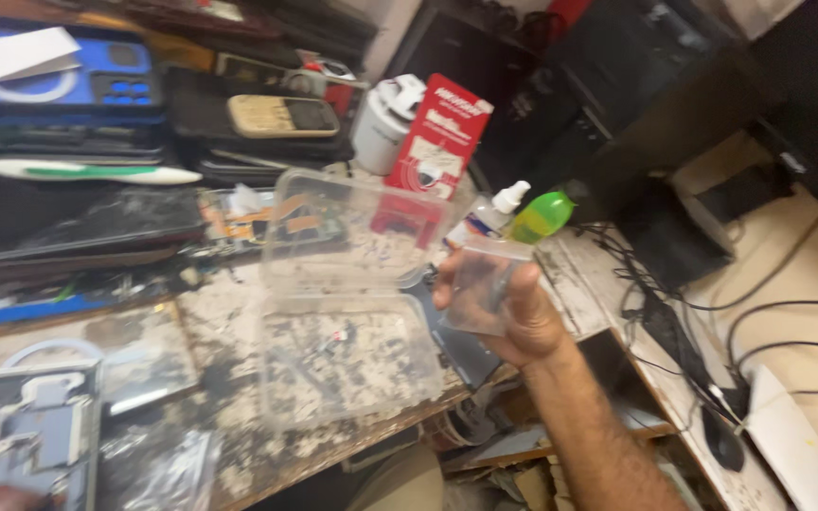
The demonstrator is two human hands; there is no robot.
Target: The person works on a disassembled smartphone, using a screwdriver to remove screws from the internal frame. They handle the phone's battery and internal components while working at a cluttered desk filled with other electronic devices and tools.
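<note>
A small clear plastic bag [478, 284] is pinched in the right hand [513, 317], held above the counter [239, 445] edge, just right of the open clear box [347, 364]. Left hand not seen.

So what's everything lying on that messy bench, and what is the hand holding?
clear plastic box: one, see-through, lid open, middle of the worn bench
small parts in the box: several, too blurred to count
small clear bag: one, see-through, in the right hand
green-capped bottle: one, just behind the bag
white-capped bottle: one, beside the green one
red and white packet: one, upright behind the box
white tub: one, left of the packet
old keypad phone: one, beige and black, on the dark stacks at the back
blue case: one, far left at the back
black cables: several, on the pale desk to the right
right hand: one, raised, its grip closed on the bag
left hand: not in view
</note>
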